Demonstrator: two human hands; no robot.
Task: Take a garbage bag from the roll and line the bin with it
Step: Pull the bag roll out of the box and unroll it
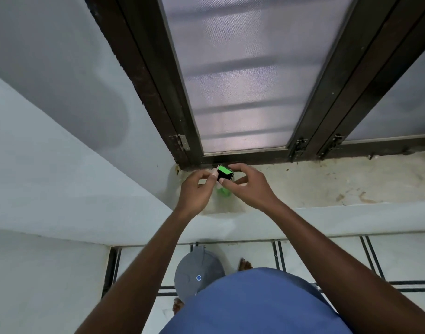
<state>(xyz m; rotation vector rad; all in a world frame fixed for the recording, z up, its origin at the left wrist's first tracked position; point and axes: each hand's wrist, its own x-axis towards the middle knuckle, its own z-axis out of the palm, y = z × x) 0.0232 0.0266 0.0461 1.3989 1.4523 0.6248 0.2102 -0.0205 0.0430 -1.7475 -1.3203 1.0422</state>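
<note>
At the window sill (303,179), both hands grip the small black-and-green garbage bag roll (224,174) between them, left hand (197,186) pinching its near end, right hand (247,183) cupping it, the grey lidded bin (197,273) standing on the floor directly below.

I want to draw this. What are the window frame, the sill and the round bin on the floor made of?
Window frame: probably dark painted wood, worn and matte. Sill: looks like stained cement or stone, dull. Bin: likely grey plastic, smooth moulded lid.
</note>
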